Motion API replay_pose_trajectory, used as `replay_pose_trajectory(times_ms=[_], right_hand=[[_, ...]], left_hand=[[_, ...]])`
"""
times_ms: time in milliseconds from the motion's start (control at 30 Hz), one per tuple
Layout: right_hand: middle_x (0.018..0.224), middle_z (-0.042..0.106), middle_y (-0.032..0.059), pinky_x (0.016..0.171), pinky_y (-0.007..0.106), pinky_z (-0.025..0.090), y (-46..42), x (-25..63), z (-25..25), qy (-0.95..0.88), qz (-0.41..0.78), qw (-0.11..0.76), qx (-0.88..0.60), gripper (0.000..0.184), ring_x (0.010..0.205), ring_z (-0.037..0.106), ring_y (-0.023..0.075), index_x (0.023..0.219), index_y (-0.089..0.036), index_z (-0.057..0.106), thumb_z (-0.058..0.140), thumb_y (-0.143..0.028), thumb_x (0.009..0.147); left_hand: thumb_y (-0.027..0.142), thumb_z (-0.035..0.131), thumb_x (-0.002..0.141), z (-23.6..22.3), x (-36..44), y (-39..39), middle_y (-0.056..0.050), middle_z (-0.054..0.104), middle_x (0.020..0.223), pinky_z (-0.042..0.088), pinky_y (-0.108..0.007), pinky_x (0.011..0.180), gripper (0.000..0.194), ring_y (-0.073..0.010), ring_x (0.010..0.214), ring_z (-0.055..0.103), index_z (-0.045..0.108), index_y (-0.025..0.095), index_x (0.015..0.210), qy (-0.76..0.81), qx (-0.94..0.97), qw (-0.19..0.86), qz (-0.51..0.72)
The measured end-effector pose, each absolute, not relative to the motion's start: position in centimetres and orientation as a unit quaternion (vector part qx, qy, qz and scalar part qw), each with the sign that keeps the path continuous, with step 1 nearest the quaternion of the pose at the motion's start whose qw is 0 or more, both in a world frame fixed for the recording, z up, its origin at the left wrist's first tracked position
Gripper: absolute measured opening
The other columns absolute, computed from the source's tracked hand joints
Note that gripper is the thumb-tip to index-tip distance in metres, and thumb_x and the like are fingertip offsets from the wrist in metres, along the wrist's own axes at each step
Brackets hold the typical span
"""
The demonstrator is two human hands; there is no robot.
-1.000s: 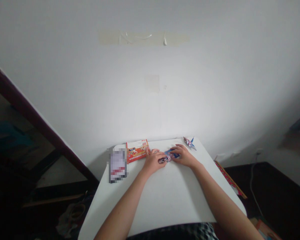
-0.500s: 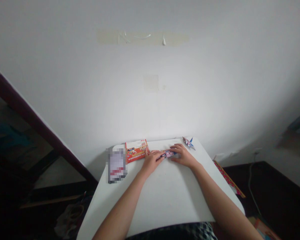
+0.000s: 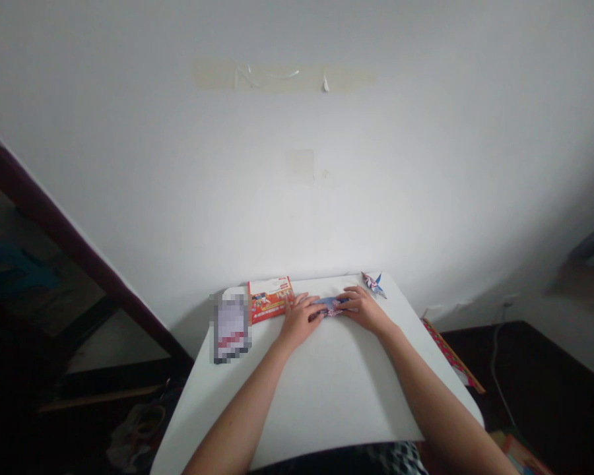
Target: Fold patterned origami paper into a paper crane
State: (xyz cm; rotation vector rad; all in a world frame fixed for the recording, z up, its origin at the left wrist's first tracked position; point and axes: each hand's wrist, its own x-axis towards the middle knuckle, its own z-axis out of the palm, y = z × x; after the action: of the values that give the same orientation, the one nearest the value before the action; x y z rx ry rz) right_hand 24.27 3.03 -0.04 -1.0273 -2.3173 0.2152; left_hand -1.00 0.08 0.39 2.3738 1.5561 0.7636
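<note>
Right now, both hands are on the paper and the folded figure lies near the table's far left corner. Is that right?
Not quite: the head view shows the folded figure near the table's far right corner. The left hand and right hand are both on the paper.

2 hands (image 3: 299, 321) on patterned paper (image 3: 332, 307)

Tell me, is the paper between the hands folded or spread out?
Folded: the paper makes a narrow strip between the left hand and right hand.
</note>
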Motion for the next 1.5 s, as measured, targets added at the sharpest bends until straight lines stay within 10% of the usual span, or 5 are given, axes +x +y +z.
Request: replay_pose_trajectory(times_ms=[1500], right_hand=[[0.107, 0.072, 0.009, 0.099, 0.043, 0.039, 2.9, 20.9, -1.5, -0.743, 0.048, 0.287, -0.602, 0.021, 0.112, 0.055, 0.03, 0.108, -0.027, 0.076, 0.066, -0.041, 0.096]], left_hand=[[0.044, 0.082, 0.08, 0.4, -0.2, 0.4, 0.001, 0.074, 0.126, 0.003, -0.079, 0.121, 0.012, -0.0327, 0.133, 0.052, 0.08, 0.033, 0.082, 0.573, 0.767, 0.107, 0.268]])
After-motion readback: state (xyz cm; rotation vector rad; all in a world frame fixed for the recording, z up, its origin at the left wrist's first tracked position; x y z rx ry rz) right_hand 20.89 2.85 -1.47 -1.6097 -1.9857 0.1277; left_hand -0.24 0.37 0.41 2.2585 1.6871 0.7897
